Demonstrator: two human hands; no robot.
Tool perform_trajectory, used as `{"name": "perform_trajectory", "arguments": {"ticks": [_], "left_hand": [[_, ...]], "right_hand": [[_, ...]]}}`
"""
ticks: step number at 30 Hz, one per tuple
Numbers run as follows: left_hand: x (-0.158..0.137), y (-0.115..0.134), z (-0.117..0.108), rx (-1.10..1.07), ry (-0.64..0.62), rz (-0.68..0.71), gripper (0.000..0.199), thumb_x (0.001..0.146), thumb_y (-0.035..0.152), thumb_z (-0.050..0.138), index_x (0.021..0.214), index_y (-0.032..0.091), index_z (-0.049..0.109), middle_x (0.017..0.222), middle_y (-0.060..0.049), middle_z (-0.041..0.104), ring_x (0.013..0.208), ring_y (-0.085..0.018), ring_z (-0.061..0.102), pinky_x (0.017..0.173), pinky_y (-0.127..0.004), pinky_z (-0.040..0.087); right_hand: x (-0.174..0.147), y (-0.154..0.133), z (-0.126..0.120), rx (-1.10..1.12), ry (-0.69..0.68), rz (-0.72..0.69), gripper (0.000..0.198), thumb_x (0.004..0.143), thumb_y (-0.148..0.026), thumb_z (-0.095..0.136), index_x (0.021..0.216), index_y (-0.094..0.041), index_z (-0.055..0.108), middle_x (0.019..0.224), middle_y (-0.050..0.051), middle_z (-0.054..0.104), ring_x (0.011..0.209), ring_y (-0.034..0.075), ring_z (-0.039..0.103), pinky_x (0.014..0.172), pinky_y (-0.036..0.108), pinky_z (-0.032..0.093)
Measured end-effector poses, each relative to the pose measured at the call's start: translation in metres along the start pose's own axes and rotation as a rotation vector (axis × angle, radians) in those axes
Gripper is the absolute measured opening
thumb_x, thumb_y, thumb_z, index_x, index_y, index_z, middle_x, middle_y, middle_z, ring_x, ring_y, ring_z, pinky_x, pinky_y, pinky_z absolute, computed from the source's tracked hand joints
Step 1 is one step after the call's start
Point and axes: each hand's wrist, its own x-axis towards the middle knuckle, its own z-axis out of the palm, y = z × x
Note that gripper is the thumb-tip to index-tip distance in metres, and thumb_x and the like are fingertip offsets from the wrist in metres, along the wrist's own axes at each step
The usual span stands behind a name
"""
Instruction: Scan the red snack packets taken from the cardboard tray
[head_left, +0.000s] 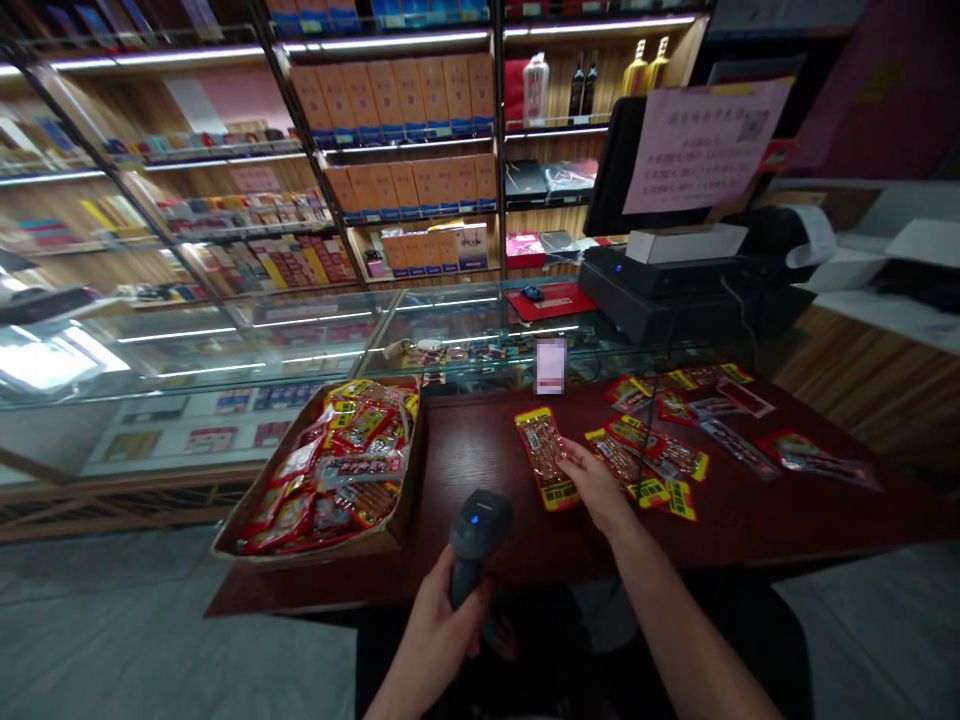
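Note:
My left hand point(444, 622) is wrapped round the handle of a dark barcode scanner point(481, 525), whose blue light is lit, in front of the table edge. With its fingers at the right side of a red and yellow snack packet point(541, 455), my right hand point(592, 480) grips that packet at the table's middle. Several similar snack packets point(637, 450) lie loose just right of this hand. To the left, a cardboard box point(411, 480) holds a heap of red and yellow packets point(352, 440).
The dark red wooden table point(465, 430) meets a glass display counter point(337, 335). On the counter stand a monitor point(619, 150) with a paper notice point(697, 150), a black cash drawer point(630, 300) and a mouse point(532, 293) on a red mat point(559, 302). Shelves point(420, 145) line the back.

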Motion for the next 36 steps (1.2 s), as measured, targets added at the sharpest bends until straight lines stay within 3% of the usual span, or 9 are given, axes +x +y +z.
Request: {"name": "perform_trajectory", "arguments": {"ticks": [2, 4, 8, 11, 16, 30, 36], "left_hand": [[-0.003, 0.006, 0.001, 0.021, -0.02, -0.01, 0.033, 0.083, 0.04, 0.069, 0.105, 0.017, 0.061, 0.05, 0.011, 0.046, 0.038, -0.008, 0.041, 0.04, -0.018, 0.034], [-0.004, 0.011, 0.0, 0.065, -0.023, -0.004, 0.03, 0.084, 0.036, 0.066, 0.107, 0.016, 0.063, 0.051, 0.011, 0.046, 0.039, -0.009, 0.041, 0.04, -0.019, 0.033], [-0.004, 0.021, -0.005, 0.267, 0.028, 0.173, 0.026, 0.08, 0.02, 0.063, 0.106, 0.018, 0.067, 0.071, 0.001, 0.065, 0.06, -0.016, 0.056, 0.058, -0.023, 0.044], [-0.008, 0.027, -0.01, 0.382, 0.007, 0.232, 0.02, 0.078, 0.013, 0.06, 0.096, 0.018, 0.068, 0.078, -0.001, 0.068, 0.069, -0.018, 0.057, 0.066, -0.025, 0.044], [-0.014, 0.031, -0.011, 0.39, -0.076, 0.209, 0.021, 0.08, 0.011, 0.054, 0.096, 0.018, 0.066, 0.077, 0.001, 0.063, 0.07, -0.017, 0.053, 0.066, -0.024, 0.043], [-0.015, 0.023, -0.014, 0.209, -0.128, 0.122, 0.028, 0.078, 0.008, 0.054, 0.1, 0.018, 0.067, 0.07, 0.005, 0.059, 0.052, -0.01, 0.047, 0.051, -0.02, 0.039], [-0.027, 0.029, -0.025, 0.199, -0.092, 0.084, 0.027, 0.079, 0.01, 0.057, 0.1, 0.018, 0.072, 0.068, 0.005, 0.062, 0.05, -0.01, 0.048, 0.05, -0.021, 0.039]], "right_hand": [[-0.006, 0.001, 0.006, 0.203, -0.013, 0.133, 0.046, 0.071, -0.042, 0.076, 0.113, -0.025, 0.07, 0.109, 0.005, 0.079, 0.099, 0.027, 0.075, 0.088, 0.042, 0.059], [-0.01, -0.002, 0.007, 0.213, -0.006, 0.156, 0.047, 0.07, -0.042, 0.077, 0.112, -0.024, 0.072, 0.108, 0.006, 0.08, 0.098, 0.028, 0.075, 0.088, 0.044, 0.059], [-0.009, -0.014, -0.001, -0.256, -0.019, -0.066, 0.04, 0.078, -0.035, 0.068, 0.116, -0.024, 0.075, 0.121, 0.006, 0.077, 0.115, 0.027, 0.07, 0.107, 0.044, 0.051], [-0.007, -0.024, -0.008, -0.651, -0.098, -0.231, 0.041, 0.086, -0.026, 0.056, 0.122, -0.025, 0.074, 0.127, 0.006, 0.074, 0.12, 0.024, 0.068, 0.111, 0.042, 0.047], [-0.007, -0.038, -0.009, -0.897, -0.161, -0.262, 0.047, 0.09, -0.018, 0.048, 0.13, -0.026, 0.071, 0.13, 0.005, 0.073, 0.119, 0.022, 0.068, 0.106, 0.037, 0.051], [-0.005, -0.039, 0.003, -1.021, -0.216, -0.288, 0.047, 0.09, -0.018, 0.047, 0.131, -0.024, 0.07, 0.132, 0.006, 0.072, 0.121, 0.023, 0.068, 0.106, 0.036, 0.05], [0.001, -0.032, 0.011, -0.999, -0.285, -0.397, 0.048, 0.09, -0.017, 0.048, 0.132, -0.023, 0.07, 0.129, 0.009, 0.074, 0.114, 0.025, 0.071, 0.103, 0.037, 0.053]]}}
